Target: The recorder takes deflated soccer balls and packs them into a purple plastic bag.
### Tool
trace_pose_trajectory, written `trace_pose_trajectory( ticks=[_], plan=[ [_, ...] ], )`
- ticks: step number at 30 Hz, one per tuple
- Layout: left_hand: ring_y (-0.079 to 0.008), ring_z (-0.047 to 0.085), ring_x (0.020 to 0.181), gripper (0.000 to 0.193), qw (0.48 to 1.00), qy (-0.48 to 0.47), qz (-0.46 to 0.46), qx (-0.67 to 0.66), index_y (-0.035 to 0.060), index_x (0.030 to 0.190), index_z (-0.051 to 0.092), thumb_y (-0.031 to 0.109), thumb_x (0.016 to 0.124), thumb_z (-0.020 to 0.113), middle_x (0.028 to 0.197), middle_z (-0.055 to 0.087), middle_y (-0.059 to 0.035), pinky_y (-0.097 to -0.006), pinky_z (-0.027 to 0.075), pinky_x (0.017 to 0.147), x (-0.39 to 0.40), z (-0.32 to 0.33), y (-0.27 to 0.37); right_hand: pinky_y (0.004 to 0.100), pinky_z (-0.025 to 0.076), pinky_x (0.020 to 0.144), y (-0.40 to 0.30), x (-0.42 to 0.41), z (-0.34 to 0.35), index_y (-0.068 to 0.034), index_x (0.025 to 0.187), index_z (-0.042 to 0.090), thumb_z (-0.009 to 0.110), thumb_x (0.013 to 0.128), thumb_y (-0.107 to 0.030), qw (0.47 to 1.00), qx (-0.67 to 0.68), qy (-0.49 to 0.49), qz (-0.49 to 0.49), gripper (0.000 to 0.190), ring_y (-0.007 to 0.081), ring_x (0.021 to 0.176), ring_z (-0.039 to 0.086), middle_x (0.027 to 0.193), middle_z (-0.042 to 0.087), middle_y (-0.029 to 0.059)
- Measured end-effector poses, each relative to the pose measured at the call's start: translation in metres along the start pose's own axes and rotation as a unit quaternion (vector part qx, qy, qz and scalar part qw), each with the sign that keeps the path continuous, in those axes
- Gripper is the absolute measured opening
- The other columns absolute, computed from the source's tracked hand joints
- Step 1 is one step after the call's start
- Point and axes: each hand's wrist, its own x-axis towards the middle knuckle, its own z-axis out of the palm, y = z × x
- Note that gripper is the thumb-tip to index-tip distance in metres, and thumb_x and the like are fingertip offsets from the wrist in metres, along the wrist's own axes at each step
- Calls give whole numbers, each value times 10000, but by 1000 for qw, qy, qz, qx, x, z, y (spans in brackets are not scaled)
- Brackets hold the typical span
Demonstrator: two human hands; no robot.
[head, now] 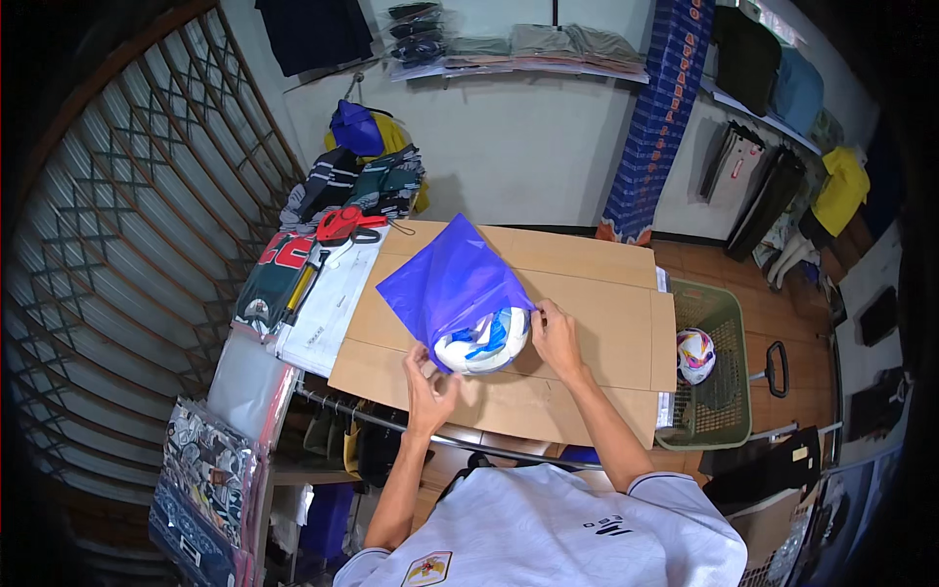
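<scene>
A white ball with blue markings [480, 351] rests on a flattened cardboard sheet [601, 293] before me. A thin purple plastic bag [458, 271] covers its far part, while the near side shows. My right hand [559, 337] pinches the bag's right corner beside the ball. At the ball's left near side is my left hand [430, 389], slightly blurred, its thumb and fingers apart. Its fingertips are close to the bag's left edge; contact there is hard to make out.
Left of the cardboard lie a red-and-black tape dispenser [348, 224], a yellow-and-black hand pump [301, 287] and a folded dark green jersey [271, 282]. Folded striped clothes [359, 180] are piled behind. An olive plastic basket [711, 425] at right holds another ball [695, 356].
</scene>
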Motion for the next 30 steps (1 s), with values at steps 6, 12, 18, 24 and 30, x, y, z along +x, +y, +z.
trace_pose_trajectory(
  ticks=[6,12,18,24,30],
  plan=[
    [-485,320,1382,1035,960,-34,142,240,36,1317,451,403,505,978,1458,279,-319,-579,406,1065,24,10,48,509,486,715,-4,-11,-7,18,950,581,548,936,-90,999,-5,-4,-53,114,462,840,625,910,651,248],
    [-508,311,1389,676,979,-48,96,174,74,1051,666,372,526,970,1438,351,-335,-549,352,1115,29,17,52,537,465,736,-4,-17,-18,10,978,540,537,932,-67,998,-2,-42,-40,89,486,882,592,945,617,259],
    [-500,327,1377,464,927,-106,196,300,37,879,691,335,609,922,1467,373,-268,-586,291,1134,32,27,70,541,454,739,-6,-22,-28,18,981,535,537,925,-55,996,-6,-72,-56,91,497,880,583,942,607,269],
    [-428,424,1306,461,929,15,205,308,34,858,674,383,645,888,1359,527,-166,-616,299,1076,47,44,45,507,453,726,-39,-48,-29,15,995,547,531,946,-73,986,33,-138,-86,102,482,828,578,898,599,262],
    [-447,405,1320,619,941,19,197,276,43,1004,693,376,542,937,1385,482,-209,-579,332,1092,53,41,45,507,462,699,-21,-52,-31,11,978,550,535,948,-133,995,9,-93,-22,148,458,801,605,858,613,255]
  ],
)
